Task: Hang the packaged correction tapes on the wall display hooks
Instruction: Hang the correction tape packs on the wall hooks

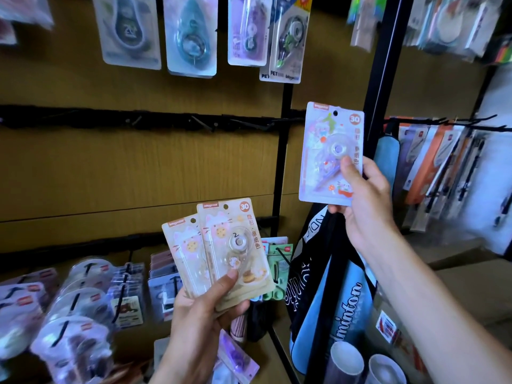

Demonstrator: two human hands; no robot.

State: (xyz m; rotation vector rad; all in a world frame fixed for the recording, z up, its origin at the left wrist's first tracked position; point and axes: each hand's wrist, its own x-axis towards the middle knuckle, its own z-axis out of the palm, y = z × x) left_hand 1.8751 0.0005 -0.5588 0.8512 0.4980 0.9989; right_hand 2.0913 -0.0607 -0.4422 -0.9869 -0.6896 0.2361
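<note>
My right hand pinches a purple packaged correction tape by its lower right corner and holds it upright, its hang hole at the top. It sits just right of a black rail with bare hooks on the wooden wall. My left hand grips two beige packaged correction tapes fanned out, thumb on the front one. Another purple pack lies low, under my left wrist.
Other correction tape packs hang on the top row. Packaged stationery fills the lower left hooks. A black upright post divides the wall from a rack of pens at right. Blue and black bags hang below.
</note>
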